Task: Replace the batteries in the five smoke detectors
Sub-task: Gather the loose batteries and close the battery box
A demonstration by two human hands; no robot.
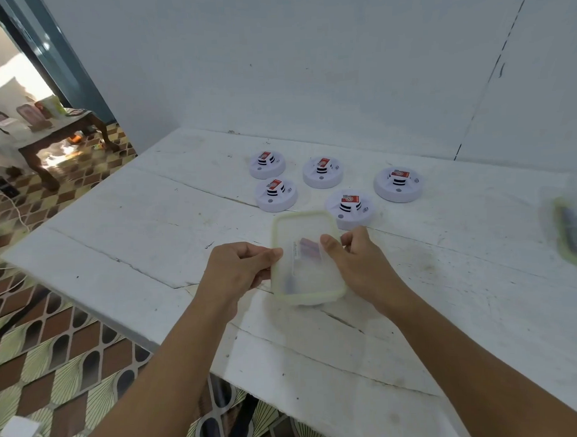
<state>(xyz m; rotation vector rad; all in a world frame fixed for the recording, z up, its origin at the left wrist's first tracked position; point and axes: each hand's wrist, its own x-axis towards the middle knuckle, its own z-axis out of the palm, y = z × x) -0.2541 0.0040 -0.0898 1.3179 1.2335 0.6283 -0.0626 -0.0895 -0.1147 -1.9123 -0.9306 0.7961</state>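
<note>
The lidded plastic container (306,260) sits on the white desk (150,223) just in front of the person, between the two hands, with the five smoke detectors (325,173) grouped behind it toward the wall. It is a translucent box with a pale green rim; red and dark shapes show faintly through the lid, probably the batteries, though the cloudy plastic hides what they are. It looks light and thin-walled, stiff enough to keep its shape but likely to flex if squeezed, and the smooth lid may be slippery. The best hold is probably on the rim at the long sides, with one hand steadying the box while the other lifts a lid edge.

The left hand (240,269) comes in from the left, its grip pinching the left edge of the container between thumb on top and curled fingers at the side. The right hand (357,261) meets the right edge, thumb pressed on the lid and fingers wrapped round the far side. Both forearms reach forward over the desk edge, wrists low and angled inward.

A second green-rimmed container (572,231) lies at the far right of the desk, well apart.
</note>
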